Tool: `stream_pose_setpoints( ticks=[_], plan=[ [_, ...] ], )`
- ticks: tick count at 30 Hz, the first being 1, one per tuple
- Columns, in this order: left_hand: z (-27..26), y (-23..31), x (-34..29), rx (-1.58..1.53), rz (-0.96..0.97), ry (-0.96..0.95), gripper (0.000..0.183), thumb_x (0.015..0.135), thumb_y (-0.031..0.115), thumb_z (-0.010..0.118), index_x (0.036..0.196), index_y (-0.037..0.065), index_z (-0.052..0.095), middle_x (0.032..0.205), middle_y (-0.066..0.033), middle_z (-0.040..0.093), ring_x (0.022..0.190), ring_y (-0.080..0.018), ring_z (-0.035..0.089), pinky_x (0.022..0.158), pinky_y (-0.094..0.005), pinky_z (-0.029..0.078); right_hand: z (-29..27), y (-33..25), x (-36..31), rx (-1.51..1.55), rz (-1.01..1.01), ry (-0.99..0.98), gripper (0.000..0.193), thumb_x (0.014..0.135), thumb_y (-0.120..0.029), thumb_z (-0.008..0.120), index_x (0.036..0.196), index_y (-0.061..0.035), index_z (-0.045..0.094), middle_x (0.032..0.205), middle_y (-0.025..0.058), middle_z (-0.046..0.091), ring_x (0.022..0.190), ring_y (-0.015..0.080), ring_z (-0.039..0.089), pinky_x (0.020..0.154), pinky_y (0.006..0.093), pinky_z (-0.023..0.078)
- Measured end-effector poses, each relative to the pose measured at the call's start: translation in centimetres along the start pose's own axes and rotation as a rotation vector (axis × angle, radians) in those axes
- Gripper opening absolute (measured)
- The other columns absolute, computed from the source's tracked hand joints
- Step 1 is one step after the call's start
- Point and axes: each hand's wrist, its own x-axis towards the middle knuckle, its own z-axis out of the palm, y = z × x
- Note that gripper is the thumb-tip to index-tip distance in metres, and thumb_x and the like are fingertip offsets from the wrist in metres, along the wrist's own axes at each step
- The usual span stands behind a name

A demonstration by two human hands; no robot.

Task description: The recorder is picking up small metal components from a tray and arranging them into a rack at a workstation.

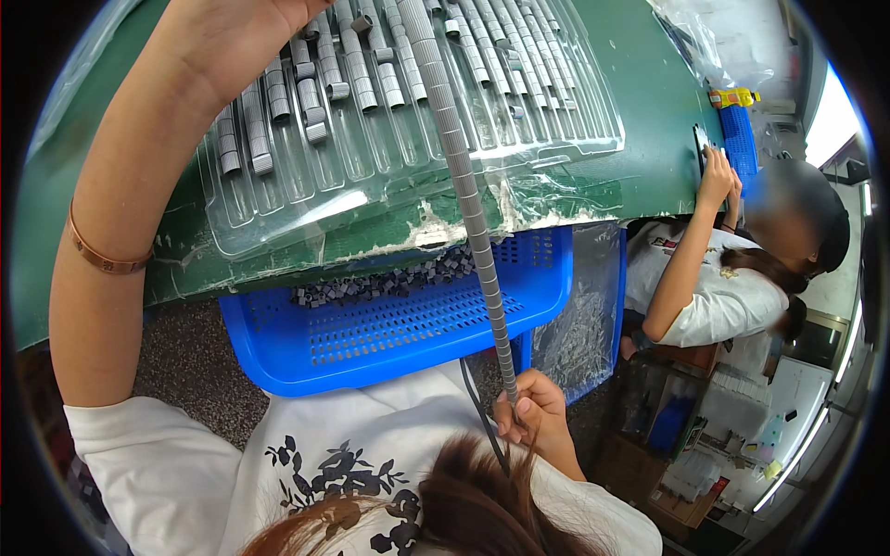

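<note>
The fingers [525, 382] of the right hand [545, 424] are closed on the lower end of a long grey segmented rod [471, 211]; those of the left hand [281, 13] run out past the upper edge, so whether they grip anything I cannot tell.

Largest is the green tabletop [654, 88], its near edge chipped and pale. On it lies a clear ribbed tray [357, 163], partly filled: many channels carry rows of grey segments [358, 80], while their near ends are bare. A few segments sit askew on top of the rows rather than down in line, so the tray looks well begun but neither full nor tidy.

Below the tabletop edge, in front of the person's body, is a blue basket [306, 378] with small loose grey pieces [389, 284] heaped toward its far side; by the look of it, plenty there is unsorted.

The rod slants from the upper edge across tray and basket down to the right fingers, its segments close together along the whole length in view. Its upper end is out of the picture, and whether it is being loaded or unloaded cannot be judged.
</note>
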Motion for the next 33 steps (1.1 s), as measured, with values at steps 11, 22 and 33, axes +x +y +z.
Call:
stream_pose_setpoints(
  ticks=[11,22,33],
  plan=[
    [-0.9,-0.6,1.1,-0.032,-0.075,-0.001,0.017,0.083,0.019,0.045,0.084,0.003,0.052,0.067,0.0011,0.050,0.058,-0.0057,0.043,0.053,-0.0160,0.037,-0.3,-0.3,0.2,0.008,0.036,-0.025,0.013,0.081,-0.010,0.051,0.088,-0.0011,0.046,0.064,0.0100,0.054,0.046,0.0065,0.042,0.043,0.0182,0.033],
    [-0.4,-0.6,0.8,-0.014,-0.054,0.050,0.018,0.083,0.019,0.046,0.083,0.003,0.053,0.067,0.0015,0.050,0.058,-0.0058,0.043,0.053,-0.0169,0.036,-0.3,-0.3,0.1,-0.021,0.057,-0.007,0.014,0.080,-0.012,0.052,0.087,-0.0014,0.046,0.064,0.0095,0.054,0.047,0.0065,0.042,0.043,0.0180,0.034],
    [-0.3,-0.8,0.8,-0.015,-0.016,0.030,0.017,0.083,0.019,0.047,0.081,0.003,0.053,0.064,0.0027,0.047,0.056,-0.0051,0.042,0.053,-0.0161,0.036,-0.3,-0.3,0.3,0.007,0.046,-0.015,0.015,0.081,-0.013,0.052,0.088,-0.0012,0.047,0.064,0.0097,0.054,0.046,0.0066,0.042,0.043,0.0182,0.034]
  ],
)
